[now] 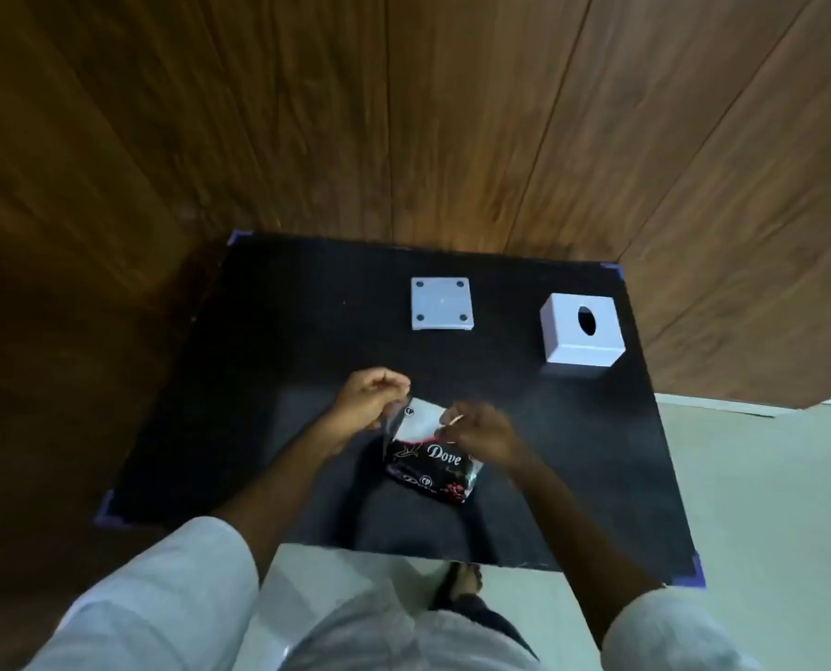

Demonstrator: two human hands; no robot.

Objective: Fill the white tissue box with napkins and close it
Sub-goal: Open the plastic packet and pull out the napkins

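Both hands pinch the napkin pack point(430, 457) open, left hand point(370, 397) and right hand point(483, 431) gripping its torn mouth. Pulling unevenly could rip napkins or scatter them. Beyond, the white tissue box point(580, 334) and its base plate point(441, 303) sit apart, unfilled.

Napkins: hidden inside the napkin pack point(430, 460); only white shows at its opened top.
Pack lettering: small print below "Dove" too blurred to read.
Pack rear edge: covered by the left hand point(370, 399) and right hand point(488, 431).
Fingertips: pinched on the wrapper, grip blurred.
White tissue box point(582, 335): inside unseen through its dark oval hole, beyond the pack to the right.
Box base point(441, 303): its underside, facing the surface point(258, 404), hidden.
Sleeves: cut off by the bottom edge.
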